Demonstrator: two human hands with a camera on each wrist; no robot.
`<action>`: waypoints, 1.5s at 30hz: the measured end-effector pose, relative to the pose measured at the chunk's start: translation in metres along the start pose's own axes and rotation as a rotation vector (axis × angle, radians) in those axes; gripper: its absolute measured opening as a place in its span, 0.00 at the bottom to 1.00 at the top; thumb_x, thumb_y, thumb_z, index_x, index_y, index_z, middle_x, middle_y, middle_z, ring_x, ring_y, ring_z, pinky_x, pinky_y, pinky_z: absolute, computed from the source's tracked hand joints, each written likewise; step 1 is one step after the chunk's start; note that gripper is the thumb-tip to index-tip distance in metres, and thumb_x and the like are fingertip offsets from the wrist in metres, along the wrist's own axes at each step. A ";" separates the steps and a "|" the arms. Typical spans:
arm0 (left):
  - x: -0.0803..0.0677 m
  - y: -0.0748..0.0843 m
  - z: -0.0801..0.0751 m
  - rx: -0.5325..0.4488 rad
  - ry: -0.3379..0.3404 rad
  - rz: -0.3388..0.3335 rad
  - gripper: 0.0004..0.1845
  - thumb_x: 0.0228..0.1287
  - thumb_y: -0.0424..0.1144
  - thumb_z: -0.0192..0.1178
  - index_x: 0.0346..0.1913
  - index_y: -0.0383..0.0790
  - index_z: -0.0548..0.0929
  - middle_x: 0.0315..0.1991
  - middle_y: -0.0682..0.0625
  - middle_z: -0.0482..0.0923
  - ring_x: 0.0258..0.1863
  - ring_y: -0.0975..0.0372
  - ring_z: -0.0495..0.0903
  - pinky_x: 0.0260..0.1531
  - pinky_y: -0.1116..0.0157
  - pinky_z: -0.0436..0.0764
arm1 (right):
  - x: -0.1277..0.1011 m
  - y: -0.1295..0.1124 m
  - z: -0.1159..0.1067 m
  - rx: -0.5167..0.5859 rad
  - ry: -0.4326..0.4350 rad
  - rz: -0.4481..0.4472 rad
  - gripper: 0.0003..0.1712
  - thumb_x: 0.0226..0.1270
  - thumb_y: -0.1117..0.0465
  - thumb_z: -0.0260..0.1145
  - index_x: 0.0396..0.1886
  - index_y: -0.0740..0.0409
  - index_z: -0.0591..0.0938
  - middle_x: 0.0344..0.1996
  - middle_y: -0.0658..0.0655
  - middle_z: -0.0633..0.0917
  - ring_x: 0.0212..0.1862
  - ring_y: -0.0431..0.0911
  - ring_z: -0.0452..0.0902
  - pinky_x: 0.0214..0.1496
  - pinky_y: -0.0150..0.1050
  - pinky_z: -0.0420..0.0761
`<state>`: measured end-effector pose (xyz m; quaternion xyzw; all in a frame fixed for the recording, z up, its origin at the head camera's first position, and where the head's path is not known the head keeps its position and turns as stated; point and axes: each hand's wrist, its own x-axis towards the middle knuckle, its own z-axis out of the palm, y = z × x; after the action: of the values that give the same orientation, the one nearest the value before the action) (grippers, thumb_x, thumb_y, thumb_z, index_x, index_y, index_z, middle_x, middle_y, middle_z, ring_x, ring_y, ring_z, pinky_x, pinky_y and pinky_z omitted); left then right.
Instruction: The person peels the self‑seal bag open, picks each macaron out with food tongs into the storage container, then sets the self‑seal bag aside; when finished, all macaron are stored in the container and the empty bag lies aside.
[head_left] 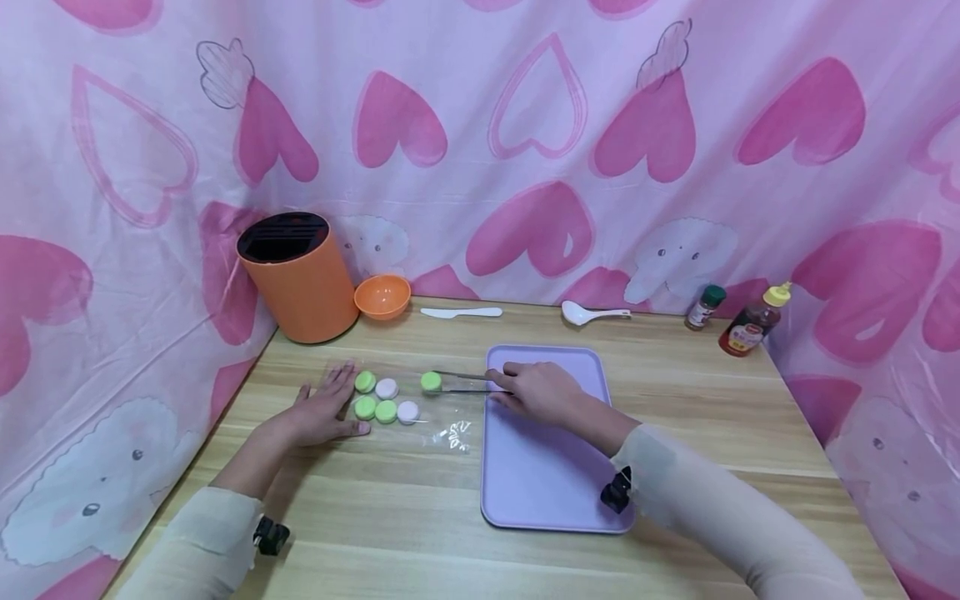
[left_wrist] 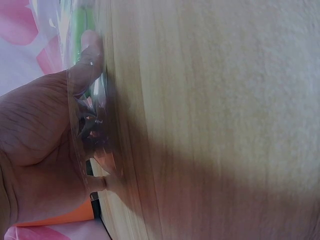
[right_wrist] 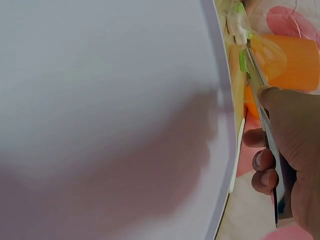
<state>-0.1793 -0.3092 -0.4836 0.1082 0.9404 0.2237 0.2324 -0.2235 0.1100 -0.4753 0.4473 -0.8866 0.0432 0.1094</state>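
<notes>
Tongs (head_left: 459,382) lie with their long axis running left to right across the tabletop (head_left: 675,400), the handle end gripped in the right hand (head_left: 536,392) and the tips closed on a green round sweet (head_left: 431,382) just left of the lilac tray (head_left: 540,492). That sweet sits to the left of the right hand, between it and the cluster of five more green and white rounds (head_left: 386,400) lying on a clear plastic wrapper (head_left: 450,433). The left hand (head_left: 322,412) lies flat with fingers straight, pressing the wrapper down at the cluster's left edge, so it is the nearer hand to the cluster while the right is nearer the single sweet.

The head view alone gives the layout: an orange knife block (head_left: 296,279) and small orange bowl (head_left: 382,296) at far left, a white plastic knife (head_left: 461,312) and white spoon (head_left: 592,313) along the far edge, a spice jar (head_left: 705,307) and a sauce bottle (head_left: 753,329) at far right. The right wrist view adds the metal blades passing under the curled fingers (right_wrist: 262,170) beside the tray rim. The left wrist view shows the crinkled film under the thumb (left_wrist: 90,55).
</notes>
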 end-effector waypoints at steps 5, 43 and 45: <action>0.000 0.000 0.000 -0.007 -0.005 -0.007 0.65 0.74 0.64 0.68 0.90 0.29 0.38 0.91 0.31 0.28 0.90 0.34 0.27 0.79 0.20 0.28 | -0.014 0.009 -0.006 -0.023 0.026 -0.001 0.19 0.81 0.47 0.71 0.63 0.49 0.90 0.31 0.47 0.82 0.22 0.40 0.72 0.25 0.40 0.79; 0.003 0.001 0.000 -0.011 -0.021 -0.027 0.66 0.74 0.65 0.68 0.90 0.31 0.37 0.91 0.32 0.27 0.90 0.34 0.26 0.79 0.21 0.27 | -0.087 0.067 -0.010 -0.032 -0.045 0.212 0.24 0.79 0.47 0.73 0.67 0.52 0.89 0.38 0.54 0.86 0.22 0.41 0.71 0.26 0.42 0.81; 0.003 0.001 0.000 -0.011 -0.023 -0.032 0.66 0.74 0.65 0.68 0.90 0.31 0.37 0.91 0.32 0.27 0.90 0.34 0.26 0.79 0.21 0.27 | -0.087 0.067 -0.010 -0.035 -0.042 0.211 0.24 0.79 0.46 0.73 0.67 0.51 0.89 0.38 0.54 0.86 0.22 0.41 0.71 0.26 0.41 0.80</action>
<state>-0.1819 -0.3075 -0.4843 0.0946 0.9379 0.2240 0.2474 -0.2258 0.2196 -0.4839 0.3504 -0.9315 0.0296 0.0933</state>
